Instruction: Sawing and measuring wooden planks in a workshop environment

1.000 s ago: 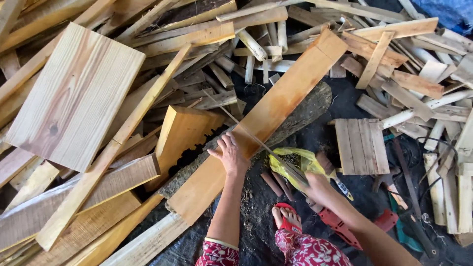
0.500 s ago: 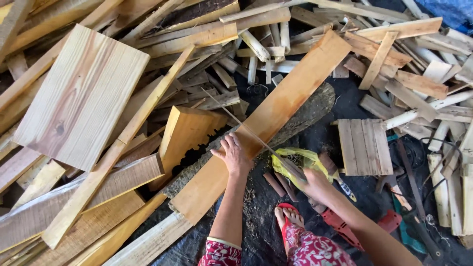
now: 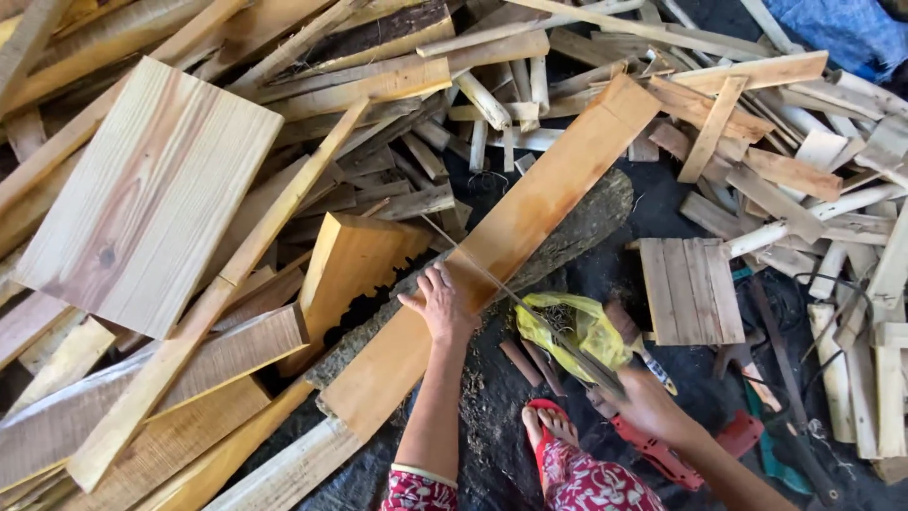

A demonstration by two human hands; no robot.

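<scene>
My left hand (image 3: 440, 303) lies flat on a long plank (image 3: 501, 251) near the middle of the frame, the fingers spread open and pressing down on the wood, holding nothing. The plank runs slanted from the lower left to the upper right and rests on a dark log with rough bark (image 3: 567, 237) that lies under it in the same direction. My right hand (image 3: 643, 402) is at the lower right, closed around the handle of a thin saw (image 3: 492, 279); I cannot see how tight the fingers are, because the back of the hand covers them. The narrow blade goes up and to the left from this hand and crosses the plank just beside the fingertips of my left hand. Between the two hands, on the dark ground, lies a yellow plastic bag (image 3: 577, 326) with something dark inside, and the blade passes over it. My foot in a red sandal (image 3: 549, 426) is at the bottom centre. A red tool (image 3: 662, 454) lies just under my right wrist. At the right of the bag there is a small panel of slats (image 3: 690, 289). At the upper left a wide pale board (image 3: 151, 199) lies on a heap of scrap wood (image 3: 785, 123), which fills most of the frame around me.
</scene>
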